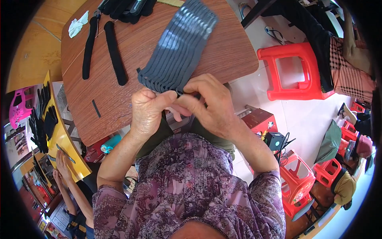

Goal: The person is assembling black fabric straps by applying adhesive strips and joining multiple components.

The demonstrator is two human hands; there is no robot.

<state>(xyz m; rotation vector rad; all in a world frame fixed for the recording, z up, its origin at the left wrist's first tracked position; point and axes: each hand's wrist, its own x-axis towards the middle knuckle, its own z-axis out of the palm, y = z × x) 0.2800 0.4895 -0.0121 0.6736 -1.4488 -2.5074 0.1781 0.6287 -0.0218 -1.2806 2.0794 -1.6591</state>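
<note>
A flat row of dark grey strips [175, 51], joined side by side, slants across the wooden table; its far part shines and its near ends curl in small loops. Both my hands meet at its near right corner. My left hand [148, 109] pinches this corner between thumb and fingers. Against it, my right hand [211, 105] has its fingers curled and also closed at the strip ends. The small piece between the fingertips is mostly hidden. One loose short dark strip [96, 108] lies apart on the table, left of my left hand.
The brown table [223, 59] carries a tool with long black-sleeved handles [115, 55], black gloves [127, 8] and a crumpled white tissue [78, 24]. Right of it stands a red stool [274, 75], near a seated person. At left, another person's hands [63, 167] rest by a yellow table [75, 153].
</note>
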